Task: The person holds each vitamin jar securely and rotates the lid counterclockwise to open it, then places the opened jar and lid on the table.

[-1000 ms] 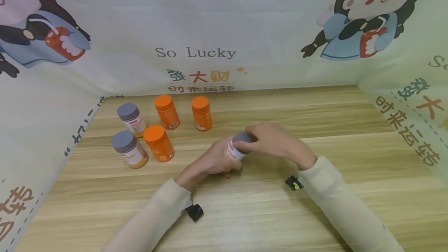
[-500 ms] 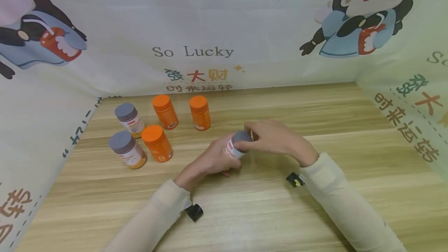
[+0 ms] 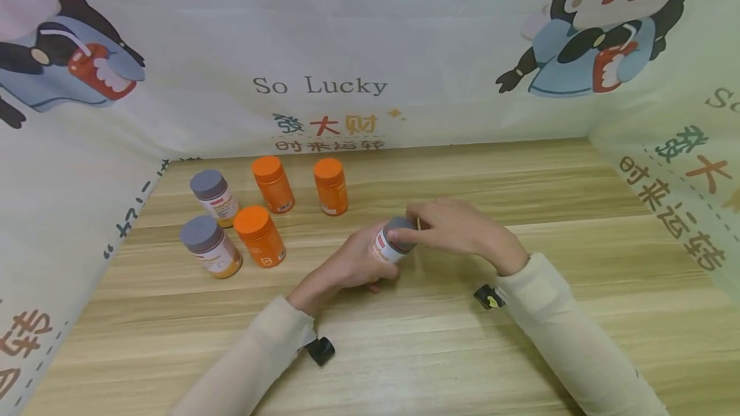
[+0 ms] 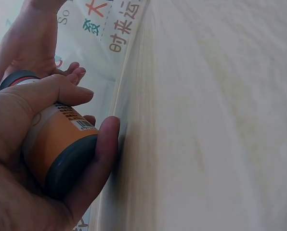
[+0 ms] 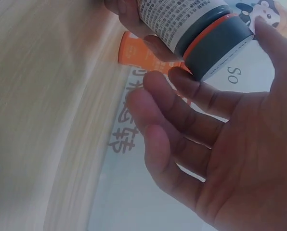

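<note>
In the head view my left hand [image 3: 361,259] grips the body of a supplement bottle [image 3: 384,249], tilted toward the right. Its label is white and orange, and its base [image 4: 71,168] is dark in the left wrist view. My right hand [image 3: 453,230] pinches the grey screw cap [image 3: 400,226] between thumb and index finger. A red-orange band [image 5: 208,33] runs along the cap's lower edge in the right wrist view, and the cap sits on the bottle. The other right fingers are loosely bent below the cap.
Two grey-capped bottles [image 3: 220,257] [image 3: 221,204] stand upright at the left. Beside them are three orange bottles [image 3: 263,246] [image 3: 275,191] [image 3: 332,194]. A printed cloth [image 3: 433,82] rises behind the wooden table [image 3: 549,191] and at both sides.
My right hand shifts very slightly to the right at the cap. My left hand keeps its grip on the bottle, and the standing bottles have not moved.
</note>
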Demonstrator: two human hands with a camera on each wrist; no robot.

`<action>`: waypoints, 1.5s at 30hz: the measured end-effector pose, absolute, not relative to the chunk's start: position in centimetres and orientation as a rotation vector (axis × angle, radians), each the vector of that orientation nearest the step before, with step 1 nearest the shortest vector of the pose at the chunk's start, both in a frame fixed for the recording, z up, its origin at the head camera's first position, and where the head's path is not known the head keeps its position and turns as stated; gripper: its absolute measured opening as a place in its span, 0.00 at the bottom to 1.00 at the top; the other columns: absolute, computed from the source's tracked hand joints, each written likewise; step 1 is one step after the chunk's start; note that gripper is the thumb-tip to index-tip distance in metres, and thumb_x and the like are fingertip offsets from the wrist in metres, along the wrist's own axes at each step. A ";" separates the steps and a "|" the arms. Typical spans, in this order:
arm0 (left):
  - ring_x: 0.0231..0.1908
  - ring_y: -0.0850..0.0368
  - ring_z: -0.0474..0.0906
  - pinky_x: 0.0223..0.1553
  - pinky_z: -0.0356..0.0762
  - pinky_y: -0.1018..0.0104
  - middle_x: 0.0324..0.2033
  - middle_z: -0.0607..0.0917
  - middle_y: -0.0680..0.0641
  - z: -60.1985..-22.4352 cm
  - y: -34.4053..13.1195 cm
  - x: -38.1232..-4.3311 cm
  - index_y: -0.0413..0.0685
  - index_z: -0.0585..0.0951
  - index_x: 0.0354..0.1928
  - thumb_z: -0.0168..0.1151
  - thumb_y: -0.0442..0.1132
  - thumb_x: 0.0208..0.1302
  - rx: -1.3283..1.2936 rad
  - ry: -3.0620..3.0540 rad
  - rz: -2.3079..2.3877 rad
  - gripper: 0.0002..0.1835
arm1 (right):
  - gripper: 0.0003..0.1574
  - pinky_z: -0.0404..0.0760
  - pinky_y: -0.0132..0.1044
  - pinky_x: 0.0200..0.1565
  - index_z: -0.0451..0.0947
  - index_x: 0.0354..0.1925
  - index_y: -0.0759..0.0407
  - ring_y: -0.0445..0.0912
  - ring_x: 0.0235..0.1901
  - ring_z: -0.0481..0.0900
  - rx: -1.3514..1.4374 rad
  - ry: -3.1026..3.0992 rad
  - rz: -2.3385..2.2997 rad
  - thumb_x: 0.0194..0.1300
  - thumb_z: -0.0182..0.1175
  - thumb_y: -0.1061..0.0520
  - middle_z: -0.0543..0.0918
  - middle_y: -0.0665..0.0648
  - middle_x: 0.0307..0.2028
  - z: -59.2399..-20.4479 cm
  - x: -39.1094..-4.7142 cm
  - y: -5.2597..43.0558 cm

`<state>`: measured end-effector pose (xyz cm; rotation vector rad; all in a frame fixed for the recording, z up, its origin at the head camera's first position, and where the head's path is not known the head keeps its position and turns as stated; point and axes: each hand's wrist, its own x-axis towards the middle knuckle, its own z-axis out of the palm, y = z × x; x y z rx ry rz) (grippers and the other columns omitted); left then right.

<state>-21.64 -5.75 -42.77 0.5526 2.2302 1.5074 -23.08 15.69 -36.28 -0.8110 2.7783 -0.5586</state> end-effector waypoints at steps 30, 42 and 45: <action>0.22 0.55 0.77 0.17 0.86 0.54 0.35 0.80 0.45 -42.9 -5.7 -21.7 0.54 0.77 0.58 0.69 0.25 0.49 0.576 2.253 1.483 0.32 | 0.30 0.72 0.35 0.26 0.77 0.47 0.47 0.42 0.26 0.74 -0.851 2.734 -0.556 0.67 0.57 0.26 0.78 0.47 0.27 -36.2 -23.1 16.0; 0.21 0.55 0.77 0.17 0.86 0.55 0.36 0.80 0.45 -42.7 -5.7 -21.7 0.53 0.76 0.57 0.69 0.26 0.50 0.565 2.253 1.474 0.30 | 0.30 0.71 0.35 0.26 0.77 0.46 0.47 0.41 0.26 0.74 -0.862 2.728 -0.542 0.66 0.58 0.25 0.78 0.46 0.26 -36.3 -23.2 16.1; 0.22 0.55 0.77 0.17 0.86 0.54 0.35 0.80 0.45 -42.7 -5.6 -21.7 0.53 0.76 0.57 0.69 0.26 0.49 0.558 2.255 1.474 0.31 | 0.29 0.70 0.35 0.26 0.76 0.43 0.48 0.41 0.25 0.73 -0.876 2.720 -0.543 0.67 0.58 0.26 0.77 0.47 0.25 -36.3 -23.3 16.1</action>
